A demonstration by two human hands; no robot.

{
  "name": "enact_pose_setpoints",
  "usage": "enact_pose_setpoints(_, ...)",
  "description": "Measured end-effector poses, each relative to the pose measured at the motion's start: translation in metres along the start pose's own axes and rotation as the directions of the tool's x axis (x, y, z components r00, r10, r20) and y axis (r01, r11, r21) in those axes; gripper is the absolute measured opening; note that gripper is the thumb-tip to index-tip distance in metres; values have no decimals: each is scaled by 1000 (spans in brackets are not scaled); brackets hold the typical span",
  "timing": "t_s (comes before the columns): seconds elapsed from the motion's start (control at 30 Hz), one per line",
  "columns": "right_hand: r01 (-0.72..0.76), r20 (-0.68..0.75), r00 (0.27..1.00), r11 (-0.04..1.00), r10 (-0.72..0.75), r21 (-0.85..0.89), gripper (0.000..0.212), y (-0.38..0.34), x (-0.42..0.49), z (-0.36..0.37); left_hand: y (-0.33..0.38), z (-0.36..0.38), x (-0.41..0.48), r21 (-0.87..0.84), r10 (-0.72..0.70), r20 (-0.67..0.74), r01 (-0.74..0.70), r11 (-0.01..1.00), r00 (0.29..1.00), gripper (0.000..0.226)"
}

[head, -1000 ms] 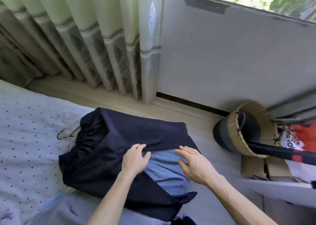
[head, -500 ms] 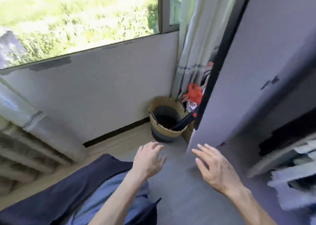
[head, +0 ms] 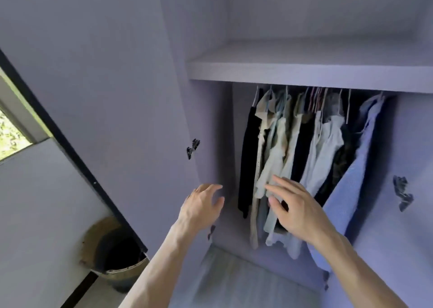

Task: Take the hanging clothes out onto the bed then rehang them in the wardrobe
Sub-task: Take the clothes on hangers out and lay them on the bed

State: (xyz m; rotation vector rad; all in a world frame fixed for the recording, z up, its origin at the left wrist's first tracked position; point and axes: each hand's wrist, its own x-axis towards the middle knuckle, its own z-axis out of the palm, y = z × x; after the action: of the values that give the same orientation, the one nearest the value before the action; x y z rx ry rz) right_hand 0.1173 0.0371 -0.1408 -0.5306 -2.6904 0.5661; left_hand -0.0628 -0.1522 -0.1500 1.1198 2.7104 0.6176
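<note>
Hands, left (head: 202,208) and right (head: 298,210), are reaching empty and spread-fingered toward the hanging clothes (head: 304,157) in the wardrobe (head: 304,71), probably needing hanger hooks lifted next.

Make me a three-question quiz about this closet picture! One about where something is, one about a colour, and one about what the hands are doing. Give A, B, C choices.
1. Where is the woven basket?
A. On the shelf
B. On the floor, left of the wardrobe door
C. Inside the wardrobe

2. What colour is the shirt hanging farthest right?
A. Light blue
B. Red
C. Yellow

3. What are the hands doing?
A. Both holding hangers
B. Both empty, fingers spread
C. Closing the door

Answers: 1 B, it sits low beside the open door. 2 A, its fabric is pale blue. 3 B, the left hand and right hand grip nothing.
</note>
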Motion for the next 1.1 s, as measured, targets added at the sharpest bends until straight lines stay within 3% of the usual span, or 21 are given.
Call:
enact_pose_setpoints(0.2, -48, -245, 968, 999, 50, 15, 38, 33, 55, -61, 38, -19, 96, 6, 75, -16, -75, 997, 997, 42)
enact_pose_setpoints(0.37, -1, -525, 848, 990, -73, -141, 43, 50, 131, -103, 51, -21, 186, -108, 84, -46, -88, 990, 995, 44)
enact_pose_setpoints(0.53, -208, -561, 824, 881, -76, -424, 57, 77, 218, -135, 63, -14, 261, -278, 37, 17, -31, 960, 999, 52)
enact_pose_setpoints(0.67, -293, -614, 779, 795, -123, -531, 52, 105, 258, -129, 72, -2, 319, -407, -30, 74, 58, 911, 997, 58)
enact_pose_setpoints(0.73, -284, -674, 705, 782, -222, -555, 49, 118, 268, -121, 77, 6, 346, -491, -76, 98, 114, 864, 992, 59)
enact_pose_setpoints(0.87, -346, -741, 535, 694, -406, -631, 50, 139, 288, -112, 89, 28, 385, -686, -197, 191, 274, 674, 962, 58)
enact_pose_setpoints(1.0, -353, -736, 467, 660, -490, -663, 50, 147, 296, -109, 97, 46, 405, -773, -179, 226, 288, 566, 958, 49)
enact_pose_setpoints(1.1, -356, -734, 456, 652, -504, -669, 51, 150, 299, -109, 105, 48, 410, -851, -219, 175, 260, 456, 960, 49)
